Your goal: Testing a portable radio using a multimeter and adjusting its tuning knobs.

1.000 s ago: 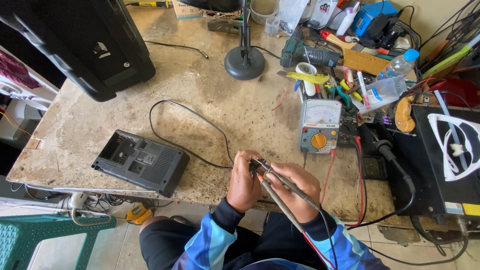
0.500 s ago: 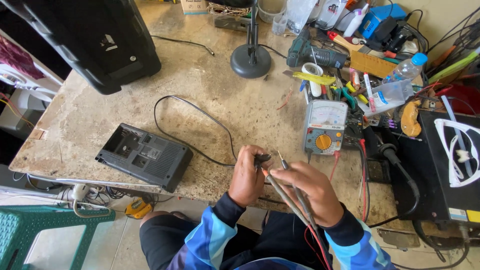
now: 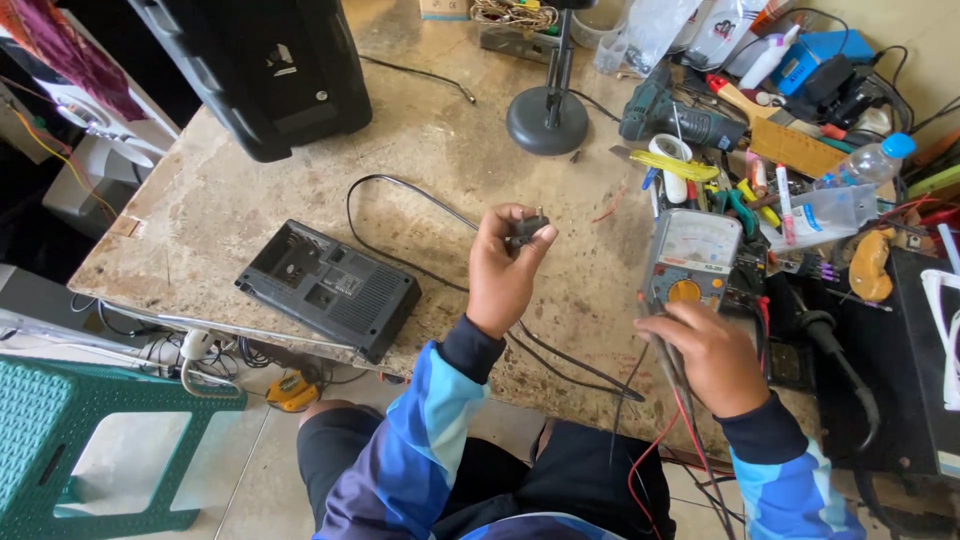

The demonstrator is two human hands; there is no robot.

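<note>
My left hand (image 3: pixel 505 268) is raised over the worn workbench (image 3: pixel 250 190) and pinches a black mains plug (image 3: pixel 527 228) between thumb and fingers. The plug's black cord (image 3: pixel 400 190) loops back across the bench to a black radio-like box (image 3: pixel 330 288) lying near the front edge. My right hand (image 3: pixel 700 355) rests by the bench's front edge, closed around the red and black test probes (image 3: pixel 672 372), just below an analogue multimeter (image 3: pixel 690 258) with a yellow dial. The probe leads hang down past my lap.
A large black speaker cabinet (image 3: pixel 265 65) stands at the back left. A round black lamp base (image 3: pixel 548 118) sits mid-back. Tools, a drill (image 3: pixel 680 118), a water bottle (image 3: pixel 850 170) and cables crowd the right side. A green plastic stool (image 3: pixel 90 450) stands on the floor at left.
My hands were together, touching the probes to the plug. Now they have parted: the left lifted the plug up and forward, the right moved right with the probes toward the multimeter.
</note>
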